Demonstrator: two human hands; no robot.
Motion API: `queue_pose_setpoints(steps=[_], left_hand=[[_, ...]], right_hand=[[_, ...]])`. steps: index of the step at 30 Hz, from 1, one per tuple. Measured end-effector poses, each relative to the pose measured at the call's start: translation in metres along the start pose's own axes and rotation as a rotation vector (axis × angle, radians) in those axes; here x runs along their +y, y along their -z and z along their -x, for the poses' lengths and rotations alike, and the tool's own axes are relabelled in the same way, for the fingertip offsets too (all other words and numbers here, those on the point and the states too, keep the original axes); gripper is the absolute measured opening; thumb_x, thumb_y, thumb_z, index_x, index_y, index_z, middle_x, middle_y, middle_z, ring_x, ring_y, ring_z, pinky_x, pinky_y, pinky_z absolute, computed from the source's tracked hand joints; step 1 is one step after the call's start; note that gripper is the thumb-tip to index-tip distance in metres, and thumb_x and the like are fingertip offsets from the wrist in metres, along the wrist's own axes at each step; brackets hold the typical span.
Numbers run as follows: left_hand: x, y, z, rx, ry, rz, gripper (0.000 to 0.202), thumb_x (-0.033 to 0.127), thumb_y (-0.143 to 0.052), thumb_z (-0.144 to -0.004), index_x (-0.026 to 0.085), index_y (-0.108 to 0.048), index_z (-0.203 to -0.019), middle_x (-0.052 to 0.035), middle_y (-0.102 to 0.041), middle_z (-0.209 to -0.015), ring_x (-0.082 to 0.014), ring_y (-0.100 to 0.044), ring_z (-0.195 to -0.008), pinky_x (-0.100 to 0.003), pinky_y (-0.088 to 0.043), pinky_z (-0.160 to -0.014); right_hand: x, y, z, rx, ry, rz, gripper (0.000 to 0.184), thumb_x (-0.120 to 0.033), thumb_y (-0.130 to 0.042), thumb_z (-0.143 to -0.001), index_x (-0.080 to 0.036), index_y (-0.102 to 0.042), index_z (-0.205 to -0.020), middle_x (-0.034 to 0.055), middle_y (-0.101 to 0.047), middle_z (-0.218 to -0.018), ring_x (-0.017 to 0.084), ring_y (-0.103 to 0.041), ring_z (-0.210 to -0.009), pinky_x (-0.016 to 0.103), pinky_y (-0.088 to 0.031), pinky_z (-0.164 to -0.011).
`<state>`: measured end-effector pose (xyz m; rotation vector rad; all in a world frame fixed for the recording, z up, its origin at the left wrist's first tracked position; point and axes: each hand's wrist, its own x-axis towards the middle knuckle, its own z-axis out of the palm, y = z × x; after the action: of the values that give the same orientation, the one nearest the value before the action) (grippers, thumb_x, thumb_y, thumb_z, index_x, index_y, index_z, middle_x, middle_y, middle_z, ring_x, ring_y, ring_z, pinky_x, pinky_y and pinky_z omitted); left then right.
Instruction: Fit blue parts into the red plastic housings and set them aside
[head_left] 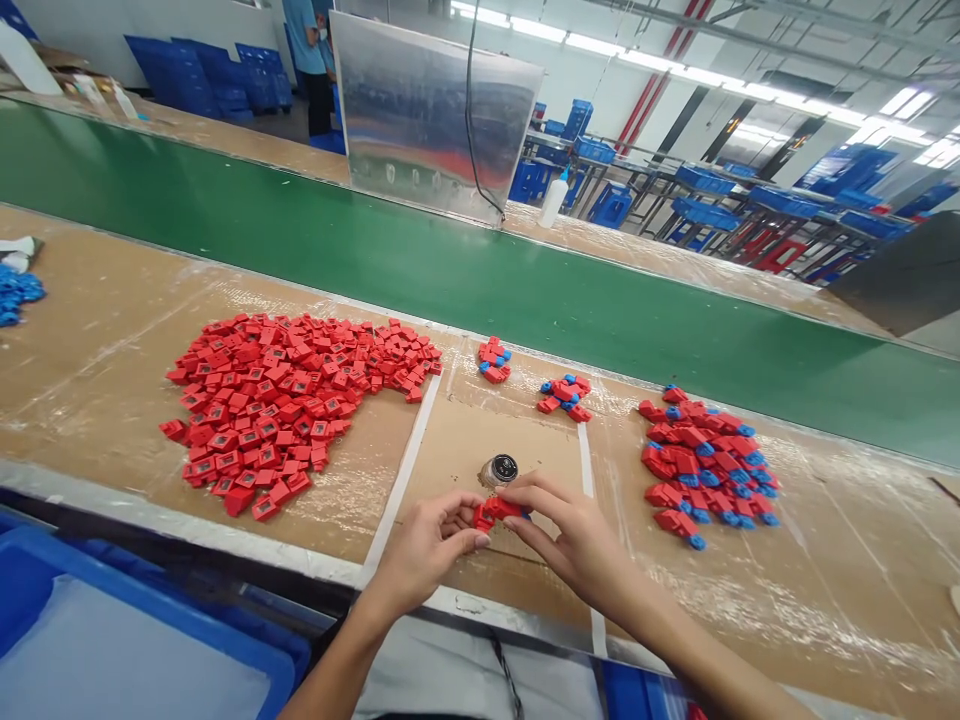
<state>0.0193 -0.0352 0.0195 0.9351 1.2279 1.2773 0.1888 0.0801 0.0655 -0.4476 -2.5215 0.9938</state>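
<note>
Over the cardboard-covered work area, my left hand (426, 548) and my right hand (570, 528) come together at a small red plastic block (492, 512). The left fingertips pinch its left end. My right thumb and fingers grip the right side, where a bit of blue shows; whether this is one piece or two joined ones cannot be made out. Just beyond the fingers stands a small round container with a black top (503, 468). To the left spreads a large pile of red blocks (274, 400). Red pieces with blue ends (705, 465) lie grouped on the right.
Two small clusters of red-and-blue pieces (493, 360) (566, 396) sit near the green conveyor belt (375, 255). Blue parts (19, 290) lie at far left. A blue bin (150, 620) stands at lower left. Beyond the belt are a metal panel (435, 120), a white bottle (553, 200) and a person (306, 60).
</note>
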Motion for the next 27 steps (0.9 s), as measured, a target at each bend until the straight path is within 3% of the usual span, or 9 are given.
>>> queue_pose_setpoints(steps=[12,20,27], left_hand=[[-0.002,0.002,-0.001,-0.027,0.017,-0.002,0.022,0.022,-0.062,-0.083,0.016,-0.068,-0.104,-0.0012,-0.062,-0.079,-0.0138,-0.054,-0.072,-0.023,-0.042,-0.066],[-0.003,0.006,0.003,-0.033,-0.006,-0.206,0.017,0.021,-0.053,-0.086,0.017,-0.066,-0.096,0.0001,-0.058,-0.074,-0.0136,-0.051,-0.065,-0.023,-0.042,-0.061],[0.001,0.008,0.005,-0.028,-0.072,-0.412,0.015,0.016,-0.05,-0.086,0.019,-0.063,-0.09,0.0006,-0.06,-0.074,-0.0146,-0.053,-0.069,-0.023,-0.039,-0.065]], right_hand=[[-0.002,-0.004,0.0,-0.049,-0.012,0.006,0.015,-0.018,-0.052,-0.098,-0.022,-0.063,-0.108,0.006,-0.062,-0.103,0.019,-0.061,-0.093,0.03,-0.049,-0.081],[-0.004,-0.023,0.003,-0.027,0.005,0.058,0.019,-0.017,-0.045,-0.098,-0.021,-0.063,-0.1,0.0075,-0.057,-0.095,0.019,-0.057,-0.083,0.031,-0.051,-0.072],[-0.005,-0.035,0.011,0.048,0.024,0.141,0.02,-0.014,-0.042,-0.098,-0.019,-0.062,-0.101,0.0081,-0.056,-0.092,0.018,-0.056,-0.08,0.03,-0.05,-0.068]])
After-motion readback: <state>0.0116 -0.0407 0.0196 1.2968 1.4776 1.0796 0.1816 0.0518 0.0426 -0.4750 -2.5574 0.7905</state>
